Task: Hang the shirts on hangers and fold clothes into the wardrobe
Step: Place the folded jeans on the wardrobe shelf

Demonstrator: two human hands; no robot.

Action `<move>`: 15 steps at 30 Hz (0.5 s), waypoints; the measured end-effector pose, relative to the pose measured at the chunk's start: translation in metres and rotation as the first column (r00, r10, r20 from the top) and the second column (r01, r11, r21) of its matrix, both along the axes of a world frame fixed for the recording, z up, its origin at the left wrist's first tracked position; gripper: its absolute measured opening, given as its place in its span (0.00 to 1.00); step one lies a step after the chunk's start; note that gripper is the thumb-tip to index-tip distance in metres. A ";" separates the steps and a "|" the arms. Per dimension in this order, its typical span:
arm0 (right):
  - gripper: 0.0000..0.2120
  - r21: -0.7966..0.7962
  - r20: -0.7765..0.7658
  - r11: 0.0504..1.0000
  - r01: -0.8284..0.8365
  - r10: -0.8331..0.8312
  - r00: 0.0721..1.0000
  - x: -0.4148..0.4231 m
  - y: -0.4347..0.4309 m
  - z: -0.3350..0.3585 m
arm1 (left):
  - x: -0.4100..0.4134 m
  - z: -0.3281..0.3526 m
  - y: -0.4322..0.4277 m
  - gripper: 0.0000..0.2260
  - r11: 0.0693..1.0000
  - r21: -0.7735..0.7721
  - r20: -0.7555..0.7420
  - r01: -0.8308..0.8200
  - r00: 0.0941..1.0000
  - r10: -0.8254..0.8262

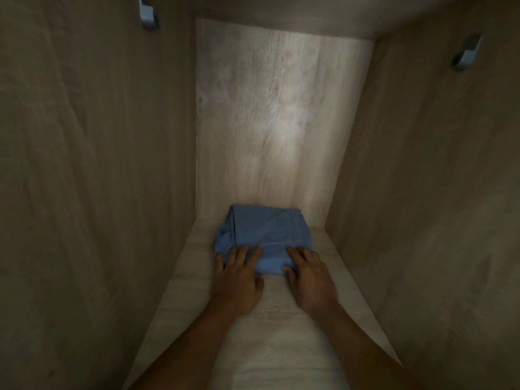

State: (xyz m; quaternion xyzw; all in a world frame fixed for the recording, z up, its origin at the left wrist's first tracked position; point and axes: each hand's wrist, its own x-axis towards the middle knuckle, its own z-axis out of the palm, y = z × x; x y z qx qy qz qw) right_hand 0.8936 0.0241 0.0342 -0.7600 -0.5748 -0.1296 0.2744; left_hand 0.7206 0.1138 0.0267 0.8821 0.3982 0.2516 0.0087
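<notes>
The view looks into a wardrobe compartment of pale wood grain; the folded blue garment [264, 235] lies on the shelf [281, 347] toward 6 o'clock from the middle of the view, its 12 o'clock edge close against the foot of the back panel [281, 122], which is lit brighter than the rest; whether cloth and panel touch I cannot tell. The garment sits about midway between the left side wall [84, 164] and the right side wall [436, 192], apart from both.

Both bare forearms reach in from 6 o'clock, and both hands meet the garment at its near edge. The left hand [239, 277] rests at the garment's 7 o'clock corner; its fingers [239, 253] lie fairly straight and spread, pressing flat on top of the cloth rather than closing round it. The right hand [309, 277] rests at the 5 o'clock corner; its fingers [302, 254] lie on top of the cloth, and its thumb [288, 270] sits against the near fold; whether it pinches that fold or only touches it I cannot tell. The two hands are near each other but apart, with a strip of blue cloth showing between them.

A small metal fitting [147, 16] sits on the left wall at 11 o'clock; another fitting [467, 54] sits on the right wall at 2 o'clock.
</notes>
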 end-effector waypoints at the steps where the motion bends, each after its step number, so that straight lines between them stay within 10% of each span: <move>1: 0.28 0.017 -0.028 1.000 -0.006 0.006 1.000 -0.001 0.000 0.000 | 0.000 -0.001 0.001 0.33 1.000 0.006 0.000 0.008 1.000 -0.008; 8: 0.19 0.109 0.251 0.989 0.104 -0.128 0.960 -0.001 -0.003 -0.004 | -0.003 -0.001 -0.006 0.25 0.987 0.156 0.102 -0.049 0.994 0.033; 15: 0.25 -0.004 0.196 0.991 0.132 -0.129 0.972 -0.020 -0.024 -0.007 | -0.013 -0.001 -0.028 0.27 0.995 0.072 0.029 -0.064 0.998 0.062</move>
